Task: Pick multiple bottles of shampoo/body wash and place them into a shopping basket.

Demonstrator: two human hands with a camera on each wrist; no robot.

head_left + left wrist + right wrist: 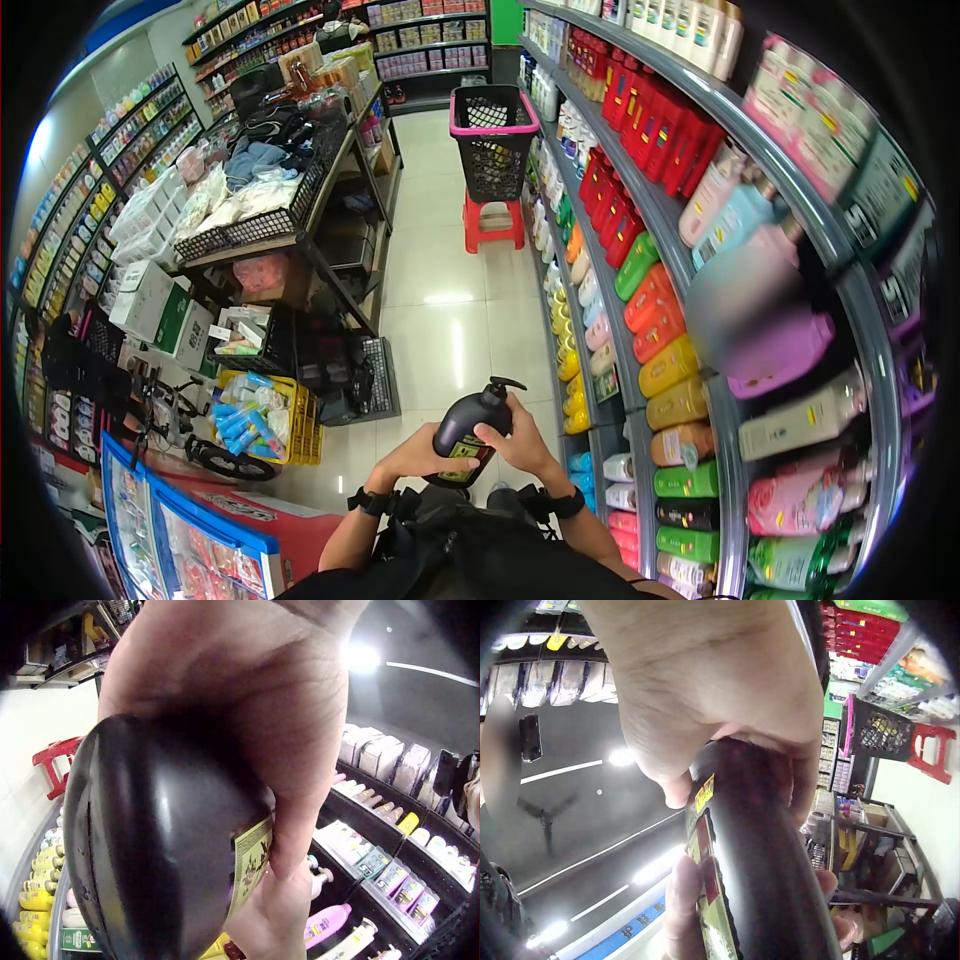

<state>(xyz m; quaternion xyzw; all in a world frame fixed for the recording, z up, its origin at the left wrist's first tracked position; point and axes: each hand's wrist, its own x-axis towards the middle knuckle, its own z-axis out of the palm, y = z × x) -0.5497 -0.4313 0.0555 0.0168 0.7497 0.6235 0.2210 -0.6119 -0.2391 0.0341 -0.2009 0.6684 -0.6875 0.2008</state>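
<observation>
A dark pump bottle (462, 433) with a black pump head and a green and yellow label is held in front of the body, tilted. The left hand (412, 455) grips its lower part, thumb across the label. Near the top, below the pump, the right hand (515, 437) holds it with the thumb on the front. In the left wrist view the bottle (157, 832) lies against the left palm (247, 682). The right wrist view shows the right hand (712, 690) curled round the bottle (757, 847), a small yellow sticker beside the thumb.
Shelves of bottles (670, 400) run along the right. A black basket with a pink rim (493, 130) stands on a red stool (492, 222) up the aisle. At the left are a loaded table (240, 243), a yellow crate (303, 430), a small bicycle and a blue-edged freezer (215, 530).
</observation>
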